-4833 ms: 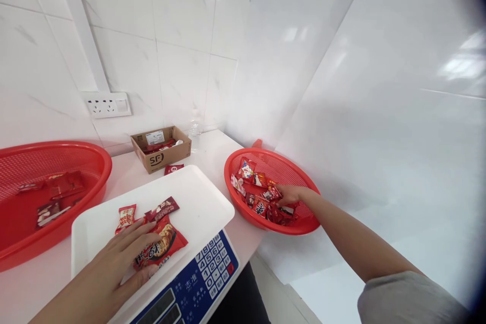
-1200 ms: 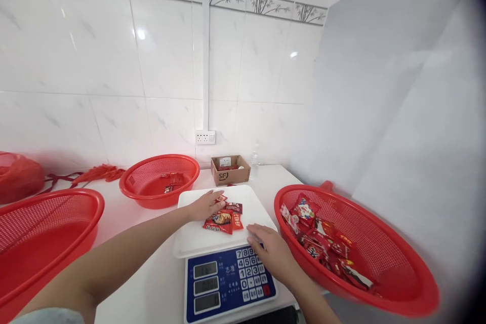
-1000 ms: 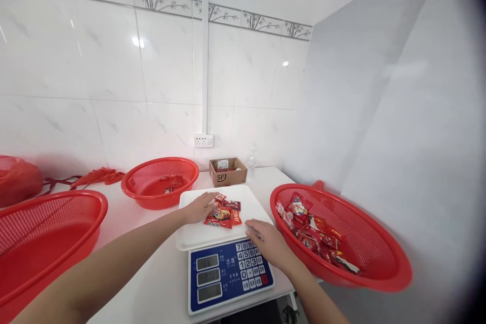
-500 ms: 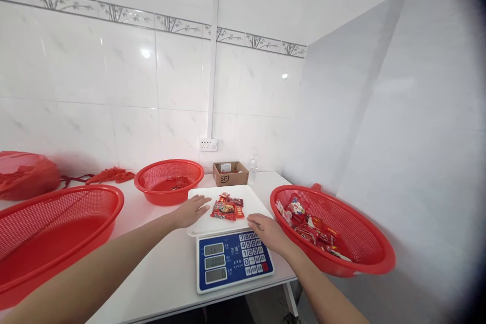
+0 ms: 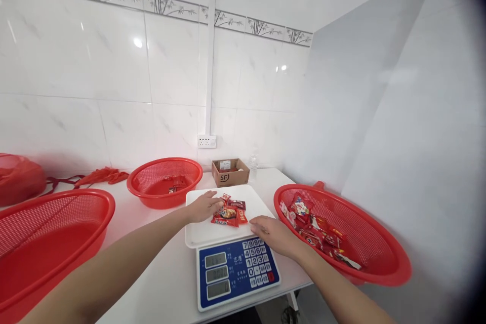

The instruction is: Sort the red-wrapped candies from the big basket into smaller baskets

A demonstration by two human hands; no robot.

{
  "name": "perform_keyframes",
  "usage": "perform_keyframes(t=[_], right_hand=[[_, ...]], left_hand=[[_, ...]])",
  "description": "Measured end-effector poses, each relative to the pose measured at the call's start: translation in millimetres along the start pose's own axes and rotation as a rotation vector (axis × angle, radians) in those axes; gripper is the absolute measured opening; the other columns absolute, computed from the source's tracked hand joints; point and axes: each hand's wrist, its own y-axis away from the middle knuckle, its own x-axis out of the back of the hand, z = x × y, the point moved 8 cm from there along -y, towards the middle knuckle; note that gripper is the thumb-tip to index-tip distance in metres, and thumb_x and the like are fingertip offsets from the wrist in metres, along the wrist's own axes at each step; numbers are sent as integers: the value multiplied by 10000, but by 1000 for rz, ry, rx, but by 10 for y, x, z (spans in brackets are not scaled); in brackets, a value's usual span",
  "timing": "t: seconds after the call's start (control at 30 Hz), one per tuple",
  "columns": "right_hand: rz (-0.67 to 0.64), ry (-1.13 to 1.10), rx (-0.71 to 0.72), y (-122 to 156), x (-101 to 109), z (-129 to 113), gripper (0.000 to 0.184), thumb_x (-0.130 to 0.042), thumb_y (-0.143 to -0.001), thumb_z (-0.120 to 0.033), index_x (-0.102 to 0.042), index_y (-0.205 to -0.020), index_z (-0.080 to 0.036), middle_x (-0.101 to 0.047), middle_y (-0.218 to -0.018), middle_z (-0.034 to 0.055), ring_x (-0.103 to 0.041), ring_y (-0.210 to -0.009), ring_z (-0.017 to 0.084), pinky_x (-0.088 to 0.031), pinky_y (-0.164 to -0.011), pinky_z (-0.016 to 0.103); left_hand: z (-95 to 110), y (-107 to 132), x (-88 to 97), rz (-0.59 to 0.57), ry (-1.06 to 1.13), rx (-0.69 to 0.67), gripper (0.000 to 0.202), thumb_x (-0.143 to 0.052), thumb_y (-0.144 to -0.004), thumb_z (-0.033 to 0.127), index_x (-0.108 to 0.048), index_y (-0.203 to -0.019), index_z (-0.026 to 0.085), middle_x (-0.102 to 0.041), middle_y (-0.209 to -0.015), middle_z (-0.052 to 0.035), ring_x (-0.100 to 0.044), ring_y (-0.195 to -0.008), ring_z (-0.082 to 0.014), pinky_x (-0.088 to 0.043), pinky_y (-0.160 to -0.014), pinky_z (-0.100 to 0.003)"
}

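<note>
A blue electronic scale (image 5: 235, 273) carries a white weighing tray (image 5: 207, 233). A few red snack packets (image 5: 230, 212) lie on that tray. My left hand (image 5: 203, 207) lies flat on the tray with its fingers spread, the fingertips touching the packets' left side. My right hand (image 5: 275, 235) rests open at the tray's right front corner, beside the keypad, and holds nothing. To the right a red mesh basket (image 5: 379, 268) holds several more red snack packets (image 5: 315, 228).
Behind the scale stands a second red basket (image 5: 152, 197) with a few packets, and a third red basket (image 5: 23, 273) fills the left foreground. A small cardboard box (image 5: 231, 172) sits by the tiled wall under a socket (image 5: 207, 140). Red tassels (image 5: 100, 176) lie at the back left.
My right hand left the right basket and came to the scale's right front corner. My left hand drew off the packets half a second ago and is back touching them now.
</note>
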Motion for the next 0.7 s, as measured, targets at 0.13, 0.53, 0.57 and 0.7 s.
perform_keyframes(t=[0.13,0.53,0.57,0.7], right_hand=[[35,-10,1,-181,50,-40,417,-425,-865,-369,-567,-1201,-169,-597,-1211,113,-565,-1081,245,-424,-923,397],[-152,-6,140,-1296,-284,-95,382,-378,-890,-232,-540,-1225,-147,-504,-1323,111,-415,-1245,210,-302,-1049,377],[-191,0,147,-1340,-315,-84,385,-403,-880,-238,-537,-1229,-148,-494,-1332,116,-399,-1257,224,-300,-1049,390],[-324,11,182,-1339,-299,-77,384,-461,-864,-324,-561,-1204,-175,-565,-1250,110,-452,-1201,264,-345,-1005,417]], left_hand=[[-32,-105,-77,-59,-2,-12,655,-188,-861,654,-519,-1269,263,-267,-1489,-55,-148,-1372,-304,-163,-1097,-469],[-127,-52,7,-51,-24,3,630,-165,-891,608,-511,-1233,208,-272,-1481,-97,-93,-1384,-280,-156,-1101,-455],[-124,-21,-1,-53,-22,5,632,-174,-888,613,-480,-1261,205,-272,-1481,-101,-95,-1385,-269,-158,-1103,-449],[-76,40,-78,-101,-28,10,686,-234,-860,652,-299,-1392,223,-241,-1495,-88,-75,-1389,-260,-94,-1110,-486]])
